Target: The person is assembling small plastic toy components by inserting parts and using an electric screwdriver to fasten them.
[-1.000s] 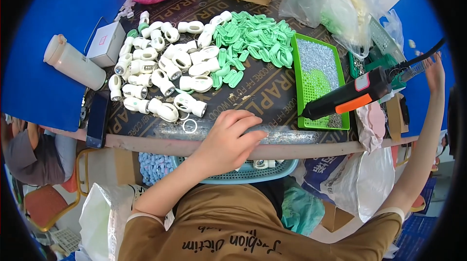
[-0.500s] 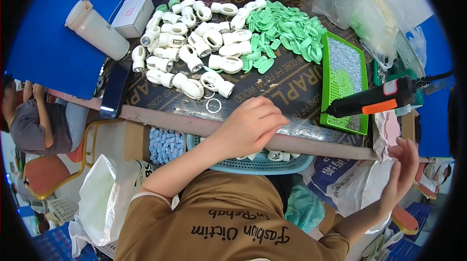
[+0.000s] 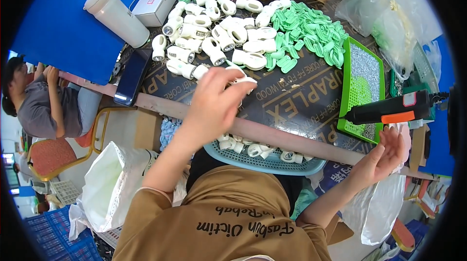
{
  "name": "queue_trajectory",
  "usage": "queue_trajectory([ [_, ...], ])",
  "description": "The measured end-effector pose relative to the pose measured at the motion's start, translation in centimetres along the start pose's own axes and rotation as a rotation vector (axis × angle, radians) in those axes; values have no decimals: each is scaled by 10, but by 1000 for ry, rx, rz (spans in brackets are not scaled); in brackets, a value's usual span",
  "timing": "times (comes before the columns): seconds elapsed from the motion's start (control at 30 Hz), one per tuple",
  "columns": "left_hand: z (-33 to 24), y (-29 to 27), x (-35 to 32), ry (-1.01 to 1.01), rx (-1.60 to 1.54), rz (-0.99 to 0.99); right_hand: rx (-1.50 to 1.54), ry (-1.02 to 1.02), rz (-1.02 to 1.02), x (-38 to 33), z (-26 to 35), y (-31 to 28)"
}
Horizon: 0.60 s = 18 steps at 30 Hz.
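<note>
My left hand is over the near edge of the dark board that I work on. My fingers are curled around one small white plastic piece. I hold it by its end, and the rest of it sticks out past my fingertips. It is lifted a little off the board, just in front of the big pile of white pieces.

My right hand is low on my right side, below the board's edge. It is open, palm up, with the fingers spread and a bit bent. It holds nothing. Just above it lies the black and orange glue gun, resting across the green tray. My hand is near the gun but not touching it.

Beside the white pile is a heap of green plastic clips. A blue basket sits under the board's edge, near my tummy, with more white pieces inside. On my left there is a dark phone, a small white box and a white bottle lying on the blue table. Another person sits far off to my left
</note>
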<state>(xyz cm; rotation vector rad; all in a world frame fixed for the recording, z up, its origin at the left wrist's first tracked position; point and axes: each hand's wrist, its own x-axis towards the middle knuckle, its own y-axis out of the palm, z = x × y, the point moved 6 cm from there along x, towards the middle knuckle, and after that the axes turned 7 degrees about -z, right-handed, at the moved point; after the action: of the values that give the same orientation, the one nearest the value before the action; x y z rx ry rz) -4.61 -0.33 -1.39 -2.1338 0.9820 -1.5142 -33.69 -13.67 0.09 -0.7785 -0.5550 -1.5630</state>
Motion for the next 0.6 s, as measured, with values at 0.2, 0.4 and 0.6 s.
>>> queue_trajectory([
  [0.2, 11, 16, 12, 56, 176, 279, 196, 128, 65, 7, -7, 22],
  [0.4, 14, 16, 19, -139, -198, 139, 494, 424, 245, 16, -26, 49],
  [0.6, 23, 25, 13, -706, -1243, -1, 533, 377, 316, 14, -13, 43],
])
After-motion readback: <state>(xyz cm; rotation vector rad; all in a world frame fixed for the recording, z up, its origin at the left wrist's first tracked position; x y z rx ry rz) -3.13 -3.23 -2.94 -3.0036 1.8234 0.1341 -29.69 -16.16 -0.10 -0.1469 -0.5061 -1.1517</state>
